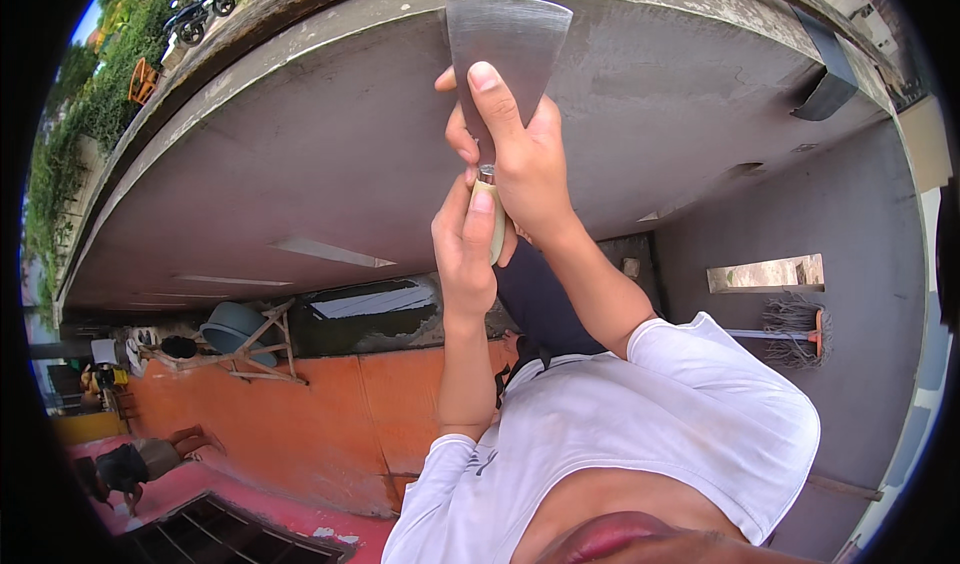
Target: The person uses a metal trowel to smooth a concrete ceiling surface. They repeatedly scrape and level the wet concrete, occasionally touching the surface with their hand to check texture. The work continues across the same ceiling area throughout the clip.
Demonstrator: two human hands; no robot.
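1. Grey metal is forming the flared blade of a scraper (510, 44), which both hands are holding up in front of the chest, its broad end pointing away from the body.
2. The right hand (527, 164) is gripping the blade, its thumb lying along the near face and its fingers curling behind and past the left side. The left hand (465, 254) is closing round the pale handle (497, 226), just below the metal neck.
3. Bare fingers are lying close to the blade's side edges, so a twist or a slackening grip could nick the skin. A careless pull at the neck could let the tool slip and drop.
4. Beyond the blade, a grey wall (350, 134) is standing in the way of any forward swing; whether the tip is touching its flaking top, I cannot tell.
5. On the right, a mop (797, 331) is hanging or leaning near a slot opening (766, 274).
6. To the left, a blue-grey basin (235, 329) is resting by a wooden stand (265, 349) above the orange floor (330, 414), and another person (125, 467) is bending farther off.
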